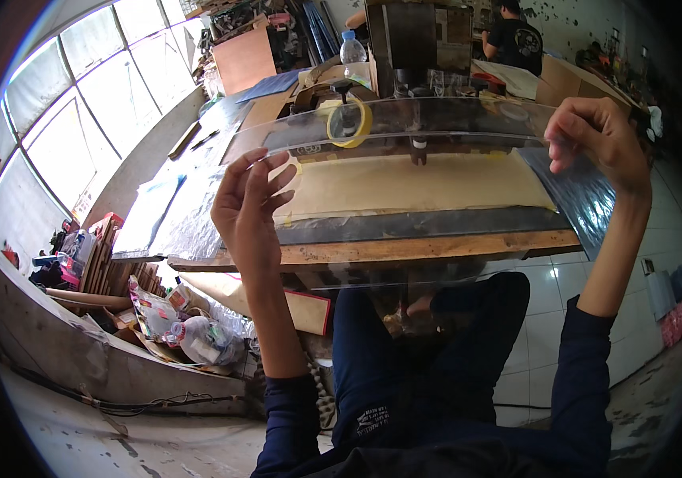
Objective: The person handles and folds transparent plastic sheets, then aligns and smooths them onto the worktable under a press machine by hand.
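Note:
Between my two raised hands stretches a clear, thin plastic sheet (468,137), bowed slightly above the table. My left hand (249,195) pinches its left side, thumb against curled fingers. My right hand (602,142) grips the right end with bent fingers. Through the sheet I see a flat tan panel (420,182) on the tabletop, with a dark grey strip (436,223) along its near side. A machine's narrow metal foot (419,148) stands over the panel's far edge. Left of that foot hangs a yellow tape roll (367,123).
The wooden table edge (436,248) runs in front of my knees. Shiny dark sheeting (588,195) lies at the table's right; pale plastic sheets (189,215) cover its left. A bottle (353,49) stands behind. Another person (513,41) works at the back right. Bagged clutter (197,338) sits lower left.

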Action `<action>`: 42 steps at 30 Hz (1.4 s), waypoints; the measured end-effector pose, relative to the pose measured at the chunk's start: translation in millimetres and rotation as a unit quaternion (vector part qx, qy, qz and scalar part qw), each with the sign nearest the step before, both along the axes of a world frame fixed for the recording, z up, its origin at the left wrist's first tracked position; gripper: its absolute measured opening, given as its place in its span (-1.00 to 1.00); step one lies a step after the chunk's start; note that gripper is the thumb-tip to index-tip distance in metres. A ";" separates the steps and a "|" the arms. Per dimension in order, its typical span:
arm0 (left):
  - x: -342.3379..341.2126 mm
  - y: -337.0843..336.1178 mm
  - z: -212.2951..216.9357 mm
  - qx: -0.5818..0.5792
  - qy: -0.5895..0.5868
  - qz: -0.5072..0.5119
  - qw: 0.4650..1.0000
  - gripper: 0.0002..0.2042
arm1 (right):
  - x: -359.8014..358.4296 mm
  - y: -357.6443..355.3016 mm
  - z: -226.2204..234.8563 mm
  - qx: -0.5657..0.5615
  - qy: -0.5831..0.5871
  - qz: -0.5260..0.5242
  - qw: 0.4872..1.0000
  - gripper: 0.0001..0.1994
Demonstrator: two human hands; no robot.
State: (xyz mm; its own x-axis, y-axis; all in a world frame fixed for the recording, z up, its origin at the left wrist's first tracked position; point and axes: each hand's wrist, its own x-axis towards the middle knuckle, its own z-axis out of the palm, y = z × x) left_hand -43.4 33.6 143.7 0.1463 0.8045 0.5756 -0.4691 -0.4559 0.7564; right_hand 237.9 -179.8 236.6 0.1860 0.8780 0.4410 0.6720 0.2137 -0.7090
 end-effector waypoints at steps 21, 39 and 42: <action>34.0 -41.5 -0.2 0.007 0.051 -0.085 0.995 -0.72 | 29.8 -33.0 -24.8 0.009 0.049 -0.120 0.992 -0.63; 18.5 -10.0 -12.0 -0.022 0.017 -0.007 1.000 -0.75 | 1.4 -22.0 -34.7 0.051 0.068 -0.052 0.995 -0.65; 18.3 -8.8 -13.5 -0.027 0.006 -0.012 1.000 -0.75 | -1.0 -21.4 -34.7 0.056 0.072 -0.051 0.995 -0.63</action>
State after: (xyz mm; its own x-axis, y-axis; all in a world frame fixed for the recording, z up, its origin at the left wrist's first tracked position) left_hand -25.1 24.8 130.2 0.1724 0.8302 0.5302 -0.4700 -0.4037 0.7849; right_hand 236.9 -201.3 201.9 0.3390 0.7987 0.4971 0.5873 0.2331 -0.7751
